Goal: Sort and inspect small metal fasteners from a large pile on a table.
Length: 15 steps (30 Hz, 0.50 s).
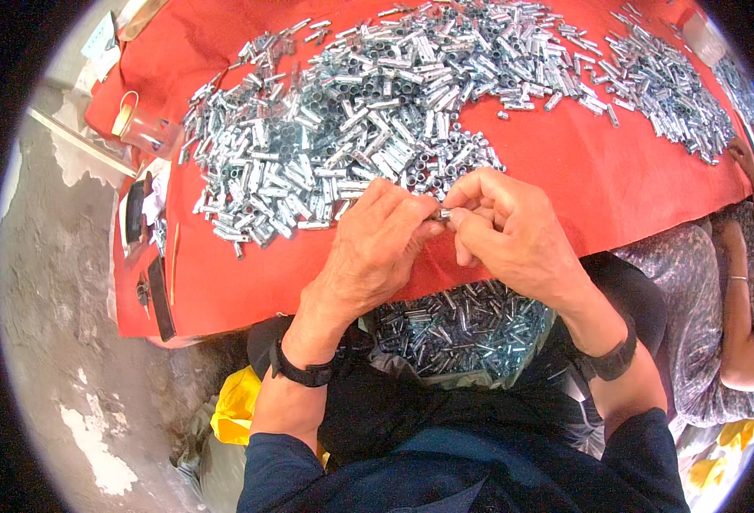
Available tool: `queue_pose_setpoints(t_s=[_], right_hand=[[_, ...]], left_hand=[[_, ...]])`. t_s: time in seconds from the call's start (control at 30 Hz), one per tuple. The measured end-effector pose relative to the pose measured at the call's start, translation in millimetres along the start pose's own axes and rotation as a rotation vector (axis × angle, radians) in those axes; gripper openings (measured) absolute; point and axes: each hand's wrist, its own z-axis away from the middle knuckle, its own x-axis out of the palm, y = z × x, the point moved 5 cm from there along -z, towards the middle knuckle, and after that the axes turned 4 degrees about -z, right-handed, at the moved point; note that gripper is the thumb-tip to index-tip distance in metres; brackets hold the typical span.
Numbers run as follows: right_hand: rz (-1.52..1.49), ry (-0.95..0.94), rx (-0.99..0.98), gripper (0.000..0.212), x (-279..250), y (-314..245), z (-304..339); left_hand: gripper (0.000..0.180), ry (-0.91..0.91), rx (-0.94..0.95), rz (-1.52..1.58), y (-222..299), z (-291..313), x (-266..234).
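Note:
Over the near edge of a red cloth (pixel 556 154), my left hand (pixel 377 239) and my right hand (pixel 514 227) meet fingertip to fingertip. Both are closed in a pinch on one small silvery metal tube (pixel 443 214), mostly covered by my fingers. Just beyond them spreads a big heap of shiny metal tubes (pixel 368 120), some with holes in their sides. Below my hands, at my lap, an open bag (pixel 535 342) holds many thin metal pieces (pixel 454 329).
A clear plastic cup (pixel 150 132) lies tipped at the left. Near it are a dark flat strip (pixel 161 299) and a thin wooden stick (pixel 175 261). On the right, another person's arm (pixel 740 316) is beside a second pile of metal tubes (pixel 668 94). Yellow bags (pixel 236 406) sit low on the left.

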Motion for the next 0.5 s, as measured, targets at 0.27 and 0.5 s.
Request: queue_pose_setpoints(t_s=[0.27,0.5], right_hand=[[0.026,0.006,0.048,0.009,-1.8,1.5,1.8],[0.026,-0.015,0.112,0.009,-1.5,5.7,7.9]], left_hand=[[0.023,-0.045,-0.074,0.043,2.5,2.1,0.9],[0.022,-0.104,-0.018,0.025,9.5,5.3,3.8]])
